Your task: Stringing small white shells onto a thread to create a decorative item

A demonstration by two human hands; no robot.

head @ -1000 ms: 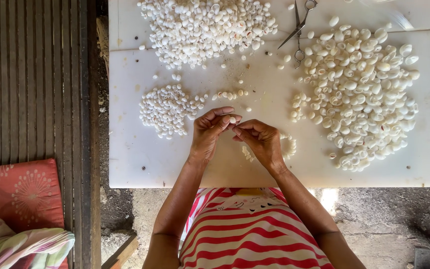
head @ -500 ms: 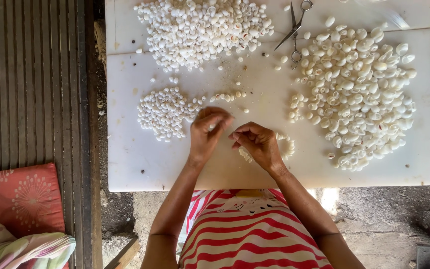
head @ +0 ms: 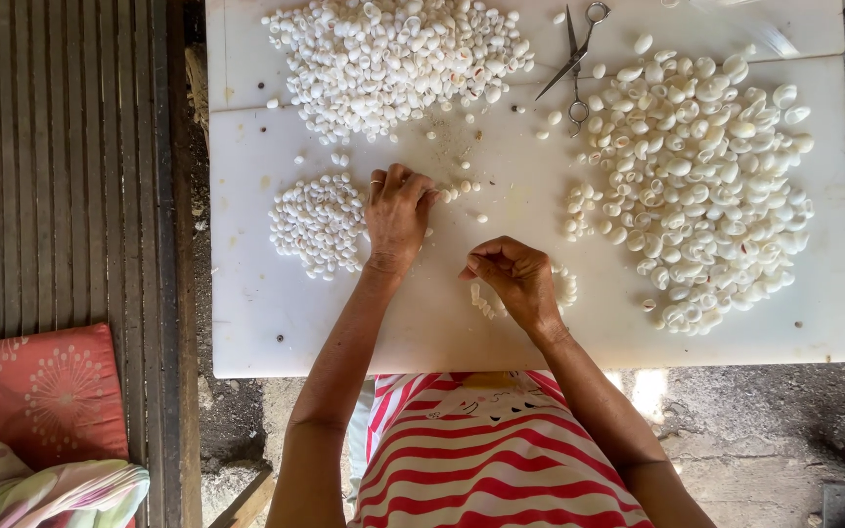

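Note:
My left hand (head: 398,210) reaches over the white board (head: 422,332), its bent fingertips on a few loose small white shells (head: 459,190); I cannot see whether it has one. To its left lies a small heap of little shells (head: 317,223). My right hand (head: 512,279) is nearer the front edge, thumb and fingers pinched together. A short strand of shells (head: 482,303) lies under it and curls out at its right side (head: 565,286); the hand seems to pinch the strand's end.
A big pile of white shells (head: 393,59) fills the top of the board, and a wider spread of larger shells (head: 706,186) covers the right. Scissors (head: 571,64) lie between them. Left of the board are dark slats (head: 51,166) and a red cushion (head: 36,391).
My hands were together at the board's middle. The left hand has moved up and away to the loose shells, while the right hand stays pinched in place.

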